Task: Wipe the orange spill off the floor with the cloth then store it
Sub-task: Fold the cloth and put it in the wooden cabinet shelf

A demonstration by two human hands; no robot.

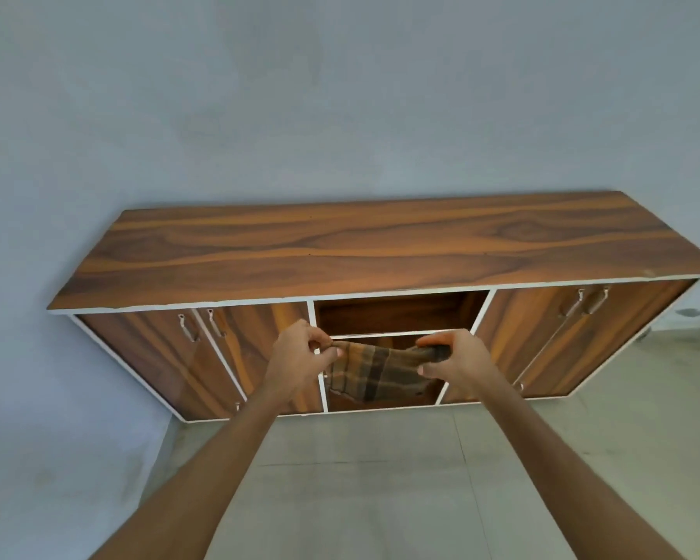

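Plaid cloth pinched at both corners, left hand and right hand, before the open cabinet shelf at twelve o'clock; floor apparently spill-free, storing left.

checked cloth stretched between left hand and right hand, pinched by fingers at each top corner, hanging before open middle shelf of wooden cabinet.

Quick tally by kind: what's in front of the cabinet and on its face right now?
Hands: 2, left hand, right hand
Plaid cloth: 1
Cabinet: 1
Doors: 4
Handles: 4
Open shelves: 2
Total: 14
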